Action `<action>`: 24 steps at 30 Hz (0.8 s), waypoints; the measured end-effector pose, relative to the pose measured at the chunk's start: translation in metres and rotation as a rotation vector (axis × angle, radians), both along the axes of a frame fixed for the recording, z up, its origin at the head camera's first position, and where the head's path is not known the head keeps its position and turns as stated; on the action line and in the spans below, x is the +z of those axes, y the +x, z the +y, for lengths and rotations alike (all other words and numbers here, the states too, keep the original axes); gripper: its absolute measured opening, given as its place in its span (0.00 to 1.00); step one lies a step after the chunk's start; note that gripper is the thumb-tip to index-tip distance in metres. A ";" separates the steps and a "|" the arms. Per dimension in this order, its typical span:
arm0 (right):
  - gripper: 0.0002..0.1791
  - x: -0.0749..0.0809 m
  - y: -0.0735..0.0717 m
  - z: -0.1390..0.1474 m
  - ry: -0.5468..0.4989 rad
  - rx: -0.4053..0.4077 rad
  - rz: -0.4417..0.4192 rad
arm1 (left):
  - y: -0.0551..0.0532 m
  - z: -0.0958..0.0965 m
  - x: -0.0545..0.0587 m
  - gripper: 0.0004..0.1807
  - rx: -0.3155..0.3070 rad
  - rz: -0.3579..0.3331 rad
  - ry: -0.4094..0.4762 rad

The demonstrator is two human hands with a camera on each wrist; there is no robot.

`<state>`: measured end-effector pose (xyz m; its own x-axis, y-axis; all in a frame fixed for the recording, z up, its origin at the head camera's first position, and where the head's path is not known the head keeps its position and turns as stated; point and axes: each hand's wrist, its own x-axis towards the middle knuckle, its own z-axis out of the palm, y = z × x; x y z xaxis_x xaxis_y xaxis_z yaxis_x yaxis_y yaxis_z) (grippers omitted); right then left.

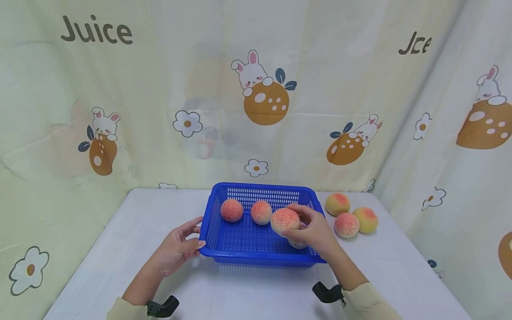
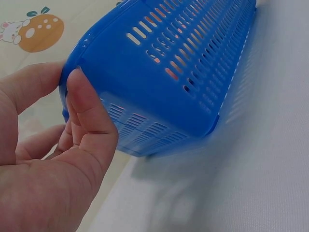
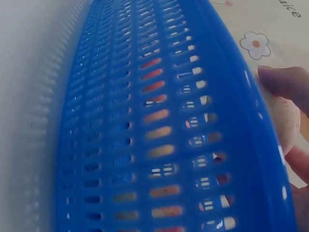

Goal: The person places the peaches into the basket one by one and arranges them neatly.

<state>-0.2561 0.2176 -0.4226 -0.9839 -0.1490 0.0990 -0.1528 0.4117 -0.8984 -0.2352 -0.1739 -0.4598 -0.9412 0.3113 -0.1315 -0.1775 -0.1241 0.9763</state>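
Observation:
A blue slotted plastic basket (image 1: 264, 258) stands on the white table. My left hand (image 1: 182, 246) grips its left rim, the thumb on the near corner; the left wrist view shows the fingers (image 2: 91, 106) at the basket rim (image 2: 72, 63). Over the basket's right part, my right hand (image 1: 314, 226) holds a peach (image 1: 285, 221) between thumb and fingers. Beneath it lies another peach (image 1: 297, 243), partly hidden. Two more peaches, one at the left (image 1: 232, 210) and one in the middle (image 1: 261, 212), sit inside. The right wrist view shows the held peach (image 3: 282, 118) beyond the basket wall (image 3: 241, 145).
To the right of the basket, three peaches lie close together on the table (image 1: 404, 262): a yellowish one (image 1: 338, 204) at the back, a pink one (image 1: 346, 225) and another yellowish one (image 1: 366, 219). A printed curtain (image 1: 200, 80) hangs behind the table and along its sides.

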 end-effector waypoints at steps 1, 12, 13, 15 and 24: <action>0.40 0.000 -0.001 -0.002 0.003 0.003 -0.003 | 0.000 0.000 0.000 0.44 -0.001 0.000 -0.001; 0.35 -0.003 -0.010 -0.017 0.051 0.042 -0.027 | -0.001 0.000 -0.002 0.45 0.001 0.007 -0.009; 0.35 -0.003 -0.011 -0.018 0.058 0.041 -0.028 | -0.001 0.000 -0.002 0.45 0.003 0.005 -0.010; 0.34 -0.004 -0.013 -0.020 0.080 0.040 -0.027 | -0.001 0.000 -0.002 0.44 0.002 0.006 -0.013; 0.33 -0.005 -0.019 -0.032 0.202 0.038 -0.043 | -0.002 0.001 -0.003 0.44 0.004 0.008 -0.008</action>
<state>-0.2746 0.1855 -0.4280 -0.9799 -0.1982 0.0211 -0.1344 0.5786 -0.8044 -0.2370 -0.1732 -0.4629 -0.9433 0.3068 -0.1267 -0.1696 -0.1173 0.9785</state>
